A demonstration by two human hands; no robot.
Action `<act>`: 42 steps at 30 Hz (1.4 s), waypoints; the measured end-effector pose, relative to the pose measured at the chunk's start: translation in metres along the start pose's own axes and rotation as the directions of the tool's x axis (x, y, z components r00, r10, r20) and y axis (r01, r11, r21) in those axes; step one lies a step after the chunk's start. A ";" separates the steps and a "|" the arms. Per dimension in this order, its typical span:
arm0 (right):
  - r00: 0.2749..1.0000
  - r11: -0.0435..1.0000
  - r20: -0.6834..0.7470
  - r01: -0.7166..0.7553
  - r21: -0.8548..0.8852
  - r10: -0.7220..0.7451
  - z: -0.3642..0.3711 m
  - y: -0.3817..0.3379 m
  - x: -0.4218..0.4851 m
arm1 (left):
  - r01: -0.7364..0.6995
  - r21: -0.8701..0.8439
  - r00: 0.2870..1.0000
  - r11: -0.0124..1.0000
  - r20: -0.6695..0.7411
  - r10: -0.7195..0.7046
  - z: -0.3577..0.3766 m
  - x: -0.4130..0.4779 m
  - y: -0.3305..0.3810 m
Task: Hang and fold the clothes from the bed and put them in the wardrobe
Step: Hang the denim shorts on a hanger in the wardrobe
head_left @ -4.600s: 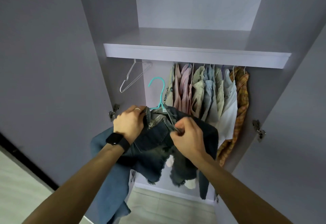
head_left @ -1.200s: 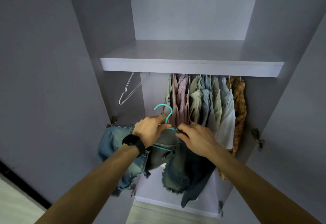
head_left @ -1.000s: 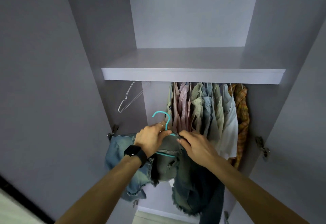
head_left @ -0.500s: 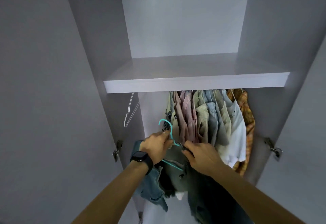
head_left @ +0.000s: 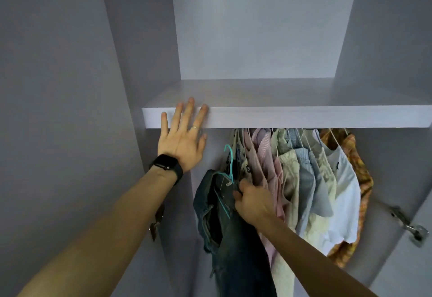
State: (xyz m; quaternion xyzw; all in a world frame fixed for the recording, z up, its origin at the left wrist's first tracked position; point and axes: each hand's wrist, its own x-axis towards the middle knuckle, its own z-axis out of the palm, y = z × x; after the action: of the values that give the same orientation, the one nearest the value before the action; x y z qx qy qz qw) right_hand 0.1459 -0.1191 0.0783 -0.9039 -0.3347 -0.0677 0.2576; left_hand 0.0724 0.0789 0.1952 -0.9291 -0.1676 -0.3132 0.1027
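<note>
We hold the denim garment (head_left: pixel 224 231) in the wardrobe (head_left: pixel 58 86) opening, below the shelf (head_left: pixel 304 116) and just left of the hung shirts (head_left: pixel 311 179). Our right hand (head_left: pixel 253 201) is curled round the neck of the teal hanger (head_left: pixel 230 158) together with a fold of denim. The hook stands free below the shelf, not yet on the rail. Our left hand (head_left: pixel 182 142) is flat, fingers straight and spread, laid against the shelf's front edge, and it holds nothing.

Hazards, as we judge them:
- The rail is hidden behind the shelf edge. We place the hook blind, so it may miss the rail or catch a neighbouring hanger.
- The denim looks heavy and loosely draped. Tilting the hanger may let it slide off.
- The hung shirts are packed tight. Forcing the hanger in may drag the nearest one down.
- One hand carries the whole load, so a slack grip drops it.
</note>
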 end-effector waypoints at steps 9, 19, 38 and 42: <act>0.984 0.988 -0.130 -0.104 0.111 0.118 0.074 0.014 0.083 | 0.018 -0.081 0.975 0.997 -0.217 -0.036 0.080 0.023 -0.010; 0.899 0.993 -0.432 -0.025 0.115 0.073 0.064 0.010 0.169 | -0.017 -0.080 0.888 0.997 -0.460 -0.022 0.109 0.040 -0.014; 0.896 0.933 0.261 -0.333 -0.138 0.358 0.069 0.018 0.175 | 0.041 -0.126 0.963 0.991 -0.260 -0.073 0.103 0.030 -0.015; 0.875 0.943 0.388 -0.330 0.037 0.291 0.024 0.009 0.111 | 0.117 -0.181 0.991 0.976 -0.038 -0.126 0.070 0.022 -0.004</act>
State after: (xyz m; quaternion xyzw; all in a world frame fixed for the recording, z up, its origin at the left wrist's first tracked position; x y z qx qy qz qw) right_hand 0.2358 -0.0497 0.0870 -0.9275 -0.2317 0.1666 0.2415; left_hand 0.1251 0.1085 0.1544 -0.9145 -0.1930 -0.3555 0.0039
